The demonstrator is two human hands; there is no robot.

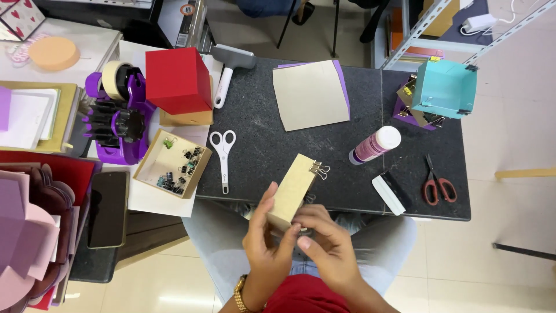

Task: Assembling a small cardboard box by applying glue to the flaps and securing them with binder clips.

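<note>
Two hands, left (267, 235) and right (324, 239), fingers closed around tan cardboard box (291, 190) | held above lap for handling | binder clip (318, 170) pinches far edge

The person wears a red top, seen at the bottom edge, and light grey-blue trousers over the knees. A gold watch (240, 288) circles the left wrist. Both hands, left (267, 242) and right (322, 240), are bare, forearms unsleeved.
</note>
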